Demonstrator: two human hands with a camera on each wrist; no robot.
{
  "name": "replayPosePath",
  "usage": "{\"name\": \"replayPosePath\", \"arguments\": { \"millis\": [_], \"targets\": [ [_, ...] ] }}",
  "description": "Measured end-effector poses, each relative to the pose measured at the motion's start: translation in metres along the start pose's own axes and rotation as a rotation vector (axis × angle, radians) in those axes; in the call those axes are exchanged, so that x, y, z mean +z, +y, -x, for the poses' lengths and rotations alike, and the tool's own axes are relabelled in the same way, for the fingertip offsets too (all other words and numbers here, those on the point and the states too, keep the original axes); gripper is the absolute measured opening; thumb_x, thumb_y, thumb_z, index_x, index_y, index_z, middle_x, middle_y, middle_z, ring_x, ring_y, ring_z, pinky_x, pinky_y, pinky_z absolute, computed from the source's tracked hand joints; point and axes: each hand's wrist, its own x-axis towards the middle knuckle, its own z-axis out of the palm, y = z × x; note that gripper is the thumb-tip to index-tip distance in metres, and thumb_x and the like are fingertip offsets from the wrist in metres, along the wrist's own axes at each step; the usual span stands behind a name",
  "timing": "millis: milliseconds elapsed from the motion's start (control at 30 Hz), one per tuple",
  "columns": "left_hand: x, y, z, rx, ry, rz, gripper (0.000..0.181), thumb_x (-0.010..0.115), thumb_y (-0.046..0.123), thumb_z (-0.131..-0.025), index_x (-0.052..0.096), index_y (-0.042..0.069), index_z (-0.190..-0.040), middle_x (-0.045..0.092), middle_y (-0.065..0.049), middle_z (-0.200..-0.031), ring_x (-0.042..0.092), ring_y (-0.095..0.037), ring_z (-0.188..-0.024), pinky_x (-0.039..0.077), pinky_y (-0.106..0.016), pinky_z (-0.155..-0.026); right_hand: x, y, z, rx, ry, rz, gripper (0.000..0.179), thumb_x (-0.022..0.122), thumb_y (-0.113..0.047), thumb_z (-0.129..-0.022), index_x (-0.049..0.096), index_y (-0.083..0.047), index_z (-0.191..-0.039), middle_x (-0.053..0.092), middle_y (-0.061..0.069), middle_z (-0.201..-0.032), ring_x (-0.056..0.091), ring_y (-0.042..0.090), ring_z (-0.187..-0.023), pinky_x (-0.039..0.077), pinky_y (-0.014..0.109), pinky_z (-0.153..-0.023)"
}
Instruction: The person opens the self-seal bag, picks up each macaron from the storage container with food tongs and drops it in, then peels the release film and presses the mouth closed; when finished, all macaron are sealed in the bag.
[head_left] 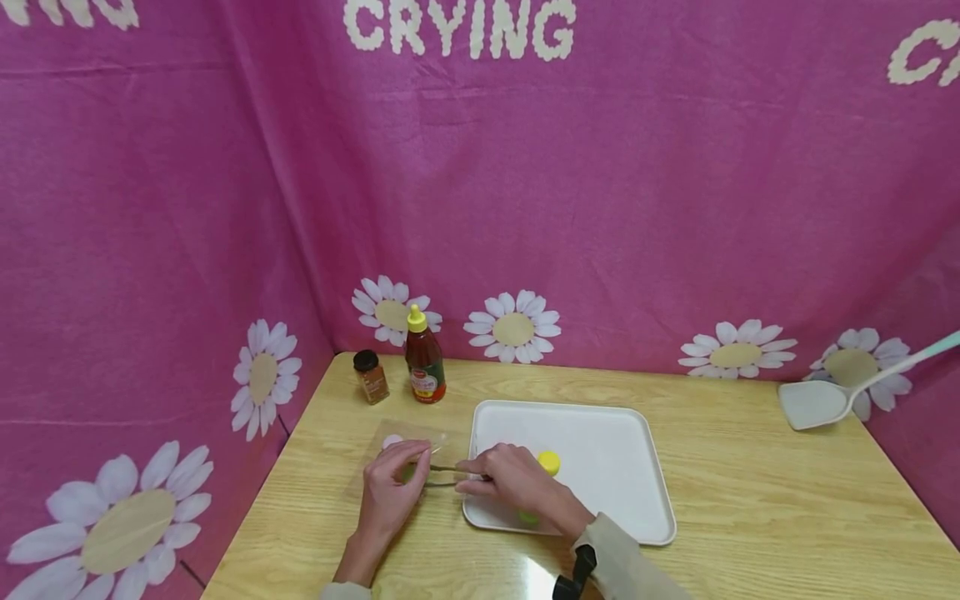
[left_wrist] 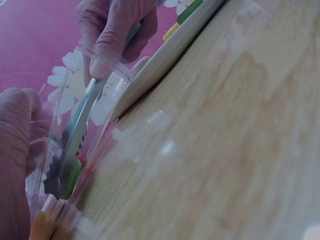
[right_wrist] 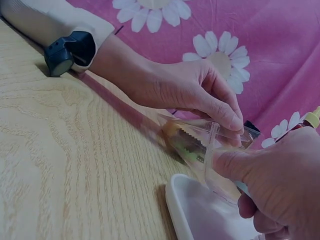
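My left hand [head_left: 393, 483] pinches the upper edge of a clear plastic zip bag [right_wrist: 187, 137] at the tray's left side. Metal tongs [left_wrist: 80, 125] with toothed tips are gripped by my right hand [head_left: 517, 479], thumb on one arm and fingers on the other. The tongs' tips reach inside the bag, beside a green piece [left_wrist: 73, 177]; whether they touch it I cannot tell. An orange-brown piece [left_wrist: 42, 227] shows lower in the bag. Under my right hand lies part of a white tray [head_left: 600, 475], bearing a yellow round piece [head_left: 549, 462] and a partly hidden green piece [head_left: 528, 518].
Behind the bag stand a spice jar with a black lid [head_left: 371, 379] and a red sauce bottle with a yellow cap [head_left: 424, 367]. A white spatula [head_left: 816, 404] is at the far right. Pink cloth [head_left: 600, 208] hangs along the table's back and left edges.
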Motion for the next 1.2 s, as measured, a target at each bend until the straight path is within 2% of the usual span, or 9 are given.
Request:
{"name": "replayPosePath", "arguments": {
  "millis": [167,367,567,633,767,867,967,1100,1200],
  "targets": [
    [-0.001,0.000,-0.001,-0.012,0.001,-0.007,0.014,0.079,-0.005,-0.086,0.080,-0.002,-0.100,0.080,-0.009,-0.101,0.076,-0.030,-0.094,0.047,-0.011,-0.099,0.003,0.001,-0.003,-0.003,0.009,-0.001,0.036,0.069,-0.043,-0.100,0.079,-0.017,-0.123,0.079,-0.004,-0.109,0.071,0.000,-0.084,0.057,0.023,-0.066],
    [0.000,0.002,-0.001,-0.007,0.001,-0.011,0.015,0.079,-0.005,-0.086,0.080,-0.002,-0.100,0.080,-0.009,-0.100,0.076,-0.030,-0.093,0.047,-0.011,-0.099,0.005,0.001,0.000,0.008,0.009,-0.035,0.035,0.070,-0.041,-0.100,0.079,-0.016,-0.123,0.080,-0.003,-0.108,0.066,-0.005,-0.079,0.056,0.021,-0.067],
    [0.000,0.001,-0.001,-0.004,0.005,-0.003,0.015,0.079,-0.006,-0.086,0.080,-0.002,-0.100,0.080,-0.009,-0.100,0.075,-0.030,-0.093,0.047,-0.011,-0.099,0.004,0.001,0.005,0.027,0.021,-0.041,0.036,0.069,-0.042,-0.101,0.078,-0.017,-0.125,0.080,-0.006,-0.103,0.066,-0.005,-0.080,0.057,0.028,-0.079],
    [0.000,0.001,-0.001,-0.001,0.006,0.000,0.015,0.079,-0.006,-0.086,0.080,-0.003,-0.100,0.080,-0.010,-0.100,0.076,-0.031,-0.093,0.047,-0.012,-0.098,0.003,0.001,0.007,0.032,0.026,-0.036,0.036,0.069,-0.042,-0.101,0.078,-0.017,-0.126,0.080,-0.007,-0.103,0.064,-0.005,-0.078,0.055,0.028,-0.078],
    [0.001,0.000,-0.001,0.009,0.012,0.008,0.015,0.079,-0.007,-0.085,0.080,-0.003,-0.100,0.080,-0.011,-0.100,0.076,-0.032,-0.092,0.048,-0.012,-0.098,0.001,0.001,0.013,0.026,0.051,-0.049,0.034,0.070,-0.042,-0.100,0.079,-0.018,-0.123,0.080,-0.007,-0.106,0.059,-0.001,-0.076,0.049,0.021,-0.066],
    [0.001,0.000,0.000,0.011,0.016,0.012,0.015,0.079,-0.008,-0.085,0.080,-0.003,-0.100,0.080,-0.012,-0.100,0.076,-0.032,-0.092,0.048,-0.013,-0.098,-0.001,0.002,0.019,0.040,0.063,-0.075,0.034,0.070,-0.042,-0.100,0.079,-0.017,-0.122,0.078,-0.009,-0.095,0.053,0.001,-0.073,0.044,0.018,-0.058],
    [0.001,-0.001,0.000,0.009,0.018,0.011,0.016,0.079,-0.008,-0.085,0.080,-0.003,-0.100,0.080,-0.012,-0.100,0.076,-0.032,-0.092,0.048,-0.012,-0.098,-0.003,0.004,0.025,0.077,0.062,-0.109,0.036,0.069,-0.044,-0.100,0.079,-0.018,-0.124,0.069,-0.014,-0.081,0.049,0.001,-0.071,0.041,0.017,-0.058],
    [0.001,0.000,0.000,0.000,0.016,0.008,0.015,0.078,-0.007,-0.085,0.080,-0.003,-0.099,0.080,-0.011,-0.101,0.076,-0.032,-0.092,0.048,-0.012,-0.097,-0.006,0.006,0.032,0.108,0.084,-0.134,0.034,0.069,-0.046,-0.099,0.079,-0.022,-0.121,0.059,-0.020,-0.074,0.047,-0.001,-0.068,0.041,0.017,-0.059],
    [0.001,0.000,0.001,-0.005,0.014,0.007,0.014,0.078,-0.007,-0.086,0.080,-0.003,-0.100,0.080,-0.011,-0.101,0.076,-0.031,-0.092,0.048,-0.011,-0.097,-0.009,0.007,0.037,0.115,0.110,-0.140,0.032,0.070,-0.048,-0.099,0.079,-0.023,-0.118,0.051,-0.021,-0.066,0.045,-0.003,-0.063,0.038,0.018,-0.055]
  ]
}}
